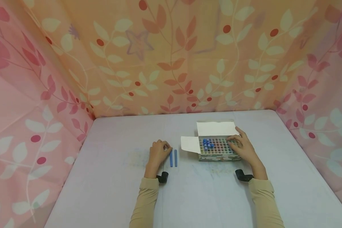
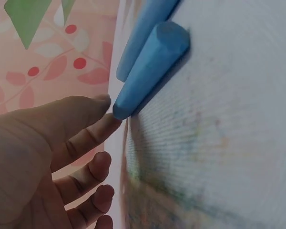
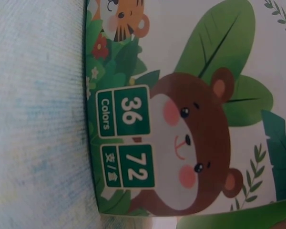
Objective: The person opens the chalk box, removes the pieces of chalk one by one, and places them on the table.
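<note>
Two blue chalk sticks (image 1: 175, 158) lie side by side on the table. My left hand (image 1: 158, 153) is at the far end of the left one. In the left wrist view, the index fingertip meets the end of the nearer chalk stick (image 2: 150, 67), with the thumb just beside it and the other fingers loosely bent. An open chalk box (image 1: 219, 157) holds rows of coloured chalks; several blue ones (image 1: 206, 143) stand higher at its left. My right hand (image 1: 246, 151) rests over the box's right end, fingers spread. The right wrist view shows only the box's printed side (image 3: 195, 143), not the hand.
The box's white back flap (image 1: 215, 128) stands up behind it, and a side flap (image 1: 190, 144) sticks out left towards the loose chalks. Coloured smudges mark the white tabletop (image 1: 102, 190). Patterned curtains (image 1: 171, 63) enclose the back and sides.
</note>
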A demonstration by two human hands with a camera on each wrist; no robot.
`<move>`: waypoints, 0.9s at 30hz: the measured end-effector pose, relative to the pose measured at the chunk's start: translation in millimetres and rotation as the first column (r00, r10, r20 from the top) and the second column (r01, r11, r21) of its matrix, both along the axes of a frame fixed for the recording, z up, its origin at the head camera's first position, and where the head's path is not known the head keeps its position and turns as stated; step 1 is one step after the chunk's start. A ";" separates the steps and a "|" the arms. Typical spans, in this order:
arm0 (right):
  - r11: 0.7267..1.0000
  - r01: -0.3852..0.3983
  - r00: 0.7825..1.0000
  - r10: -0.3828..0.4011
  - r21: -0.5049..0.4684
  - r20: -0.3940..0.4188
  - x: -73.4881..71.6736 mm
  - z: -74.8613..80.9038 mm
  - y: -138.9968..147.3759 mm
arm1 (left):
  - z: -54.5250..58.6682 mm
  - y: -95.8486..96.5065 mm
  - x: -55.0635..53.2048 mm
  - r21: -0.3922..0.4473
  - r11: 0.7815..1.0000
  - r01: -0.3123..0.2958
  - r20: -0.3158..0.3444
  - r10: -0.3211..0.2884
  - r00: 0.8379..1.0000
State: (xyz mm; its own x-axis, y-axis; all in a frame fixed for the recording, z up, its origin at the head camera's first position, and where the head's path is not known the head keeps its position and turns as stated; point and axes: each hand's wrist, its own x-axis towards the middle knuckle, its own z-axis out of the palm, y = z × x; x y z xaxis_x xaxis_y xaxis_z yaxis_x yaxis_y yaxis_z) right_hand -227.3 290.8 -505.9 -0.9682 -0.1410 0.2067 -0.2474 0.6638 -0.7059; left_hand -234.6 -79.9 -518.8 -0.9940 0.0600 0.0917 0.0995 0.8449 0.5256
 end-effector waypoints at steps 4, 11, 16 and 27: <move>1.000 0.000 1.000 0.000 0.003 0.004 0.6 -0.9 0.6 | 0.5 0.3 -0.7 0.018 1.000 0.000 -0.010 0.001 1.000; 1.000 -0.007 1.000 0.007 -0.006 0.015 -0.7 -1.0 1.7 | 13.1 6.7 -1.3 0.095 0.995 0.002 -0.093 0.006 0.996; 1.000 -0.005 1.000 0.005 0.002 0.016 -0.2 -0.3 1.7 | 33.5 18.5 4.0 0.197 0.979 0.046 -0.236 0.002 0.972; 1.000 -0.005 1.000 0.005 -0.009 0.000 -0.6 -2.1 2.6 | 54.0 84.6 17.3 0.048 0.935 0.351 -0.358 -0.312 0.880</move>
State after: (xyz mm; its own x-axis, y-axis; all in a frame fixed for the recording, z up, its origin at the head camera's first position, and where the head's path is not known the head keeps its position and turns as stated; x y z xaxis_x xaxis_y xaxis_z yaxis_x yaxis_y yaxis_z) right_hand -227.9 293.4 -508.0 -0.9675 -0.1443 0.2077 -0.2507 0.6563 -0.7117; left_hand -217.3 4.7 -464.9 -0.8244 0.3512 0.4439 0.5524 0.6706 0.4951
